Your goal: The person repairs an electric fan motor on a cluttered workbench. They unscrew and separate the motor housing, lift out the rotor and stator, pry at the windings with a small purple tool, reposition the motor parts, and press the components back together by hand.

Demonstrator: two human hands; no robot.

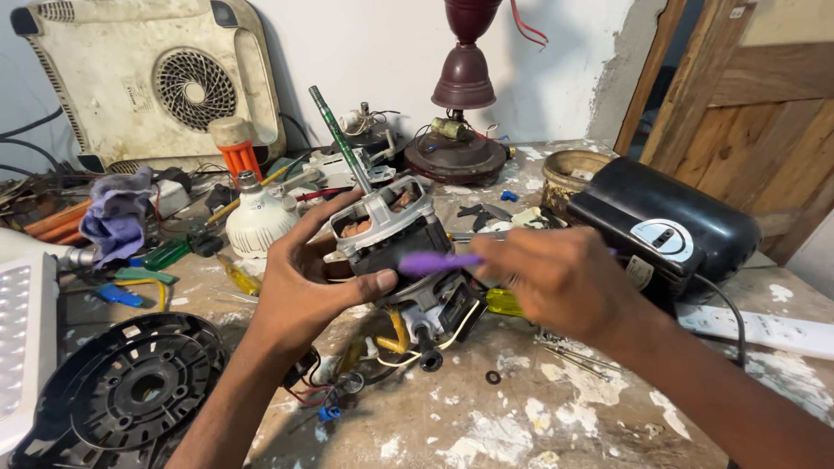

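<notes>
Head view: one cast-metal fan motor with a thin steel shaft sits mid-bench, left hand fingers wrapped round it; right hand pinches one blurred purple tool. One glossy black casing at three o'clock.

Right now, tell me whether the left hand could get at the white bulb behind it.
Probably not without letting go. The left hand is wrapped around the fan motor, so it is occupied. The white bulb stands upright just beyond it on the bench, with nothing between them.
</notes>
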